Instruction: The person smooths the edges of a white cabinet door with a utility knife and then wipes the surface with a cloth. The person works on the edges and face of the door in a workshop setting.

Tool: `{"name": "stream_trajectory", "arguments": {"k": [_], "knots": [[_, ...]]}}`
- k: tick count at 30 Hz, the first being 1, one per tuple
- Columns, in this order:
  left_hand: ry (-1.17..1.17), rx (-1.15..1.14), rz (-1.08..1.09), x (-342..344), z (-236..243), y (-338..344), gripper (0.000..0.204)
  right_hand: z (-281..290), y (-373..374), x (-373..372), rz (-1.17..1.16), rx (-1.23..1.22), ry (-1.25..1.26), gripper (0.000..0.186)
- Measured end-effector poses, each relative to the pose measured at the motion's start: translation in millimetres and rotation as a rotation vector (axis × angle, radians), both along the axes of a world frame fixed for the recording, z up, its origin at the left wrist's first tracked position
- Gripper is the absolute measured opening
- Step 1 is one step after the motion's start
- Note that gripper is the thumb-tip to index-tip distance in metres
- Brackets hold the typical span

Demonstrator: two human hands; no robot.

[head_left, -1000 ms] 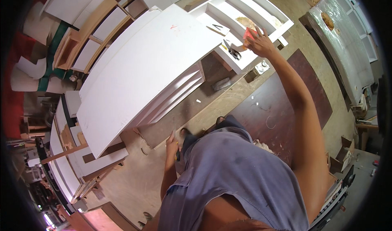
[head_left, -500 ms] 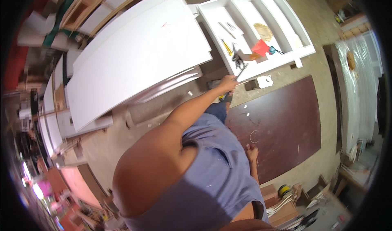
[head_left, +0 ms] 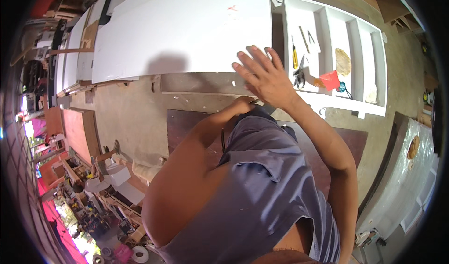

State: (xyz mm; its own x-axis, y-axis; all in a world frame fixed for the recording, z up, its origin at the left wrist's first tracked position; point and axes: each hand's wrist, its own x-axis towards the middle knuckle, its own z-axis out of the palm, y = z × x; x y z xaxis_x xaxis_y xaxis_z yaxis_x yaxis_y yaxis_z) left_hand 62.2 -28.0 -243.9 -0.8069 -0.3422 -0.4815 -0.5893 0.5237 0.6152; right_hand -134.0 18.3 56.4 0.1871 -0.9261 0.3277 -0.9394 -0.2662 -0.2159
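My right hand reaches forward with its fingers spread, holding nothing. It is over the near right corner of a large white panel, and I cannot tell whether it touches it. Lower down and just left of it, my left hand is closed around something dark and thin, mostly hidden. To the right stands a white compartmented frame. In its left compartment lie a yellow-handled tool and a dark pair of pliers or similar tool. A red piece rests near a divider.
A dark brown board lies on the floor under and around me. Plastic-wrapped panels stand at the right. Small white scraps are on the floor. Cluttered tools and wood pieces fill the lower left.
My view has swung to the right, and the white panel and frame appear shifted. My right hand has come up from beside my body to the panel corner, fingers spread. My left hand stays closed.
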Motion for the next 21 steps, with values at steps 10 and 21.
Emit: {"name": "stream_trajectory", "arguments": {"k": [10,21], "knots": [[0.229,0.152,0.465,-30.6,30.4,50.1,0.035,-15.3,-8.9,-33.1,0.245,-0.199,-0.055,0.049],[0.219,-0.004,0.448,-177.9,92.5,105.2,0.034,-16.4,-29.4,-57.4,0.509,-0.311,-0.109,0.043]]}}
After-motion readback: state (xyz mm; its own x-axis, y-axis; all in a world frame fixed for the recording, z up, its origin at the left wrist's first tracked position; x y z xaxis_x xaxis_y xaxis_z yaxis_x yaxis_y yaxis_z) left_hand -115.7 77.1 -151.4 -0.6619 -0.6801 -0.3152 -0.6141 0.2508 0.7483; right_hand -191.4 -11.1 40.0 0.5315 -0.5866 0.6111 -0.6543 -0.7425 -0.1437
